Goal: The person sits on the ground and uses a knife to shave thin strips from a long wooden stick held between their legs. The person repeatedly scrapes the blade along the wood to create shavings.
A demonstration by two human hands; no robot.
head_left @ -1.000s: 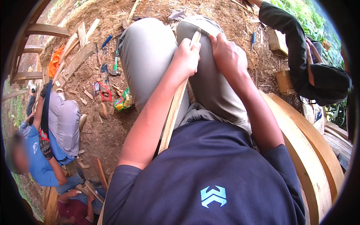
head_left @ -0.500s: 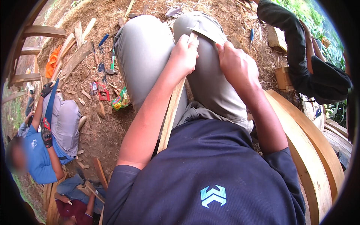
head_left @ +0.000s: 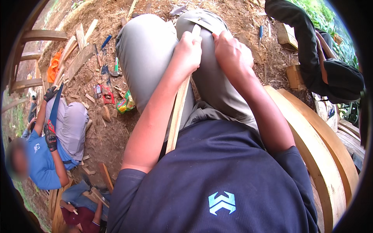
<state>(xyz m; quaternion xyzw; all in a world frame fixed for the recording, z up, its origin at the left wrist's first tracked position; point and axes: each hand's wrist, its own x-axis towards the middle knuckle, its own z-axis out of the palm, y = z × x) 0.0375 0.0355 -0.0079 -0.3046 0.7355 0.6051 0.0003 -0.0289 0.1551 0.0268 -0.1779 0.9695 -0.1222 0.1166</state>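
Note:
My left hand [head_left: 188,53] is closed around a long, thin wooden strip [head_left: 180,110], just below its pale pointed end. The strip runs back between my thighs to the front of my dark shirt. My right hand [head_left: 233,54] grips a knife, its handle hidden in my fingers. The knife blade [head_left: 206,25] reaches leftward over my right knee, just beyond the strip's tip; whether the two touch I cannot tell.
Left lie a hammer [head_left: 115,70], a red tool [head_left: 107,95], a bright packet [head_left: 125,103] and an orange cloth [head_left: 54,66]. A gloved co-worker [head_left: 48,155] holds a saw [head_left: 55,105]. Curved planks [head_left: 316,155] stand right; another person [head_left: 330,73] sits beyond.
My right hand and the blade have moved left and away from me, past the strip's tip. My left hand has shifted slightly the same way, and more of the strip's end shows.

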